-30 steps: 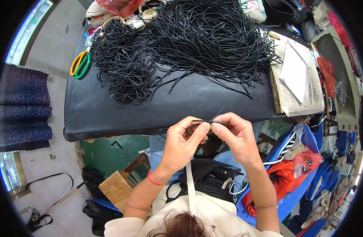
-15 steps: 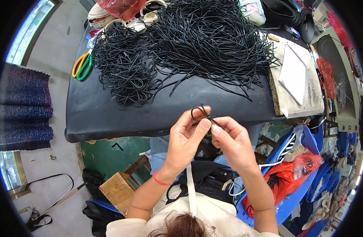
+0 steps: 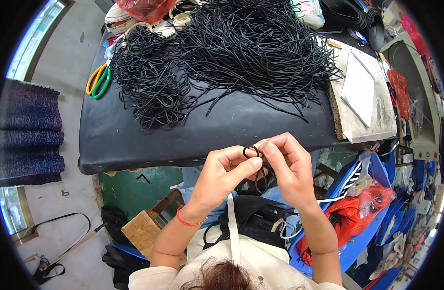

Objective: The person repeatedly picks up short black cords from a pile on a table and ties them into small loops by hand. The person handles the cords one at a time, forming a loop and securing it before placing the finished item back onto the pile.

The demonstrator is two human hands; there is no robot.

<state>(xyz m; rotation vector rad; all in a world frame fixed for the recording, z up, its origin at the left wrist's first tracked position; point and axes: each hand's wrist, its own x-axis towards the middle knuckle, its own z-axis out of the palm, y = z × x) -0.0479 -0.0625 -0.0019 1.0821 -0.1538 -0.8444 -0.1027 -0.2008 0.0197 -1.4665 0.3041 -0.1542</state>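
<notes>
A thin black cord is held between my two hands, just off the table's near edge. My left hand pinches it between thumb and fingers, where a small loop stands up. Close beside it, my right hand pinches the same cord with thumb and forefinger. A longer loop hangs below the fingertips. Whether a knot lies in the cord is hidden by the fingers. On the black table beyond lie a big heap of straight black cords and, to its left, a smaller pile of looped ones.
Scissors with orange and green handles lie at the table's left edge. At the right a worn board carries a white sheet. A blue bin with red bags stands at my right, a wooden stool at my left.
Both hands have shifted slightly. The right hand has turned, its fingers raised over the cord. The cord's loop has changed shape, and a longer loop now hangs below the fingers.
</notes>
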